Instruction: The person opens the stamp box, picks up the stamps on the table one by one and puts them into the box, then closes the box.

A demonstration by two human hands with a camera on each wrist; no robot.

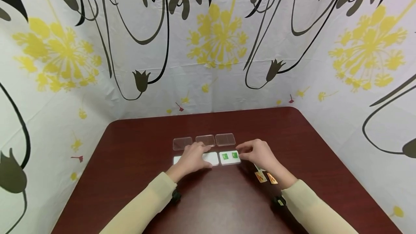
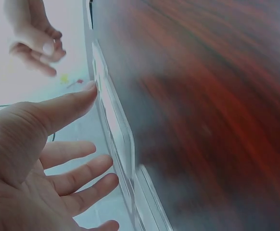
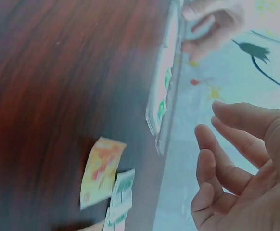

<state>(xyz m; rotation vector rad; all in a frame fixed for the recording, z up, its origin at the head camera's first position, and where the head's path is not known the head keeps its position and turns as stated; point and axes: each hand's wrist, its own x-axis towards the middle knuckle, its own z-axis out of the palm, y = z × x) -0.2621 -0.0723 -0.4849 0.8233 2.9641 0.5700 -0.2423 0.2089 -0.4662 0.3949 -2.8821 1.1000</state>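
A person's two bare hands are reaching over a dark red-brown desk (image 1: 208,201), and I am following them from afar through head and wrist cameras. Two rows of flat, rounded rectangles are lying near the far part of the desk. The back row is showing three clear plastic trays (image 1: 182,143); the front row is holding three white cases.

The left hand (image 1: 191,157) is covering much of the left white case (image 1: 176,159) and part of the middle white case (image 1: 212,158). Its thumb and fingers are spreading apart, relaxed and gripping nothing; I am unable to tell whether the thumb is touching the middle case's edge.

The right white case (image 1: 229,160) is carrying two small green cards (image 1: 225,156), side by side. The right hand (image 1: 260,155) is hovering just beside this case's right edge, fingers loosely bent, with nothing showing between them.

Nearer the person, by the right wrist, two orange cards (image 1: 261,177) are lying on the desk; the right wrist view is showing green-and-white slips (image 3: 123,188) against one of them. Pale yellow sleeves (image 1: 146,201) are covering both forearms. Behind, white fabric (image 1: 208,98) with yellow flowers and grey-green tulips is hanging.
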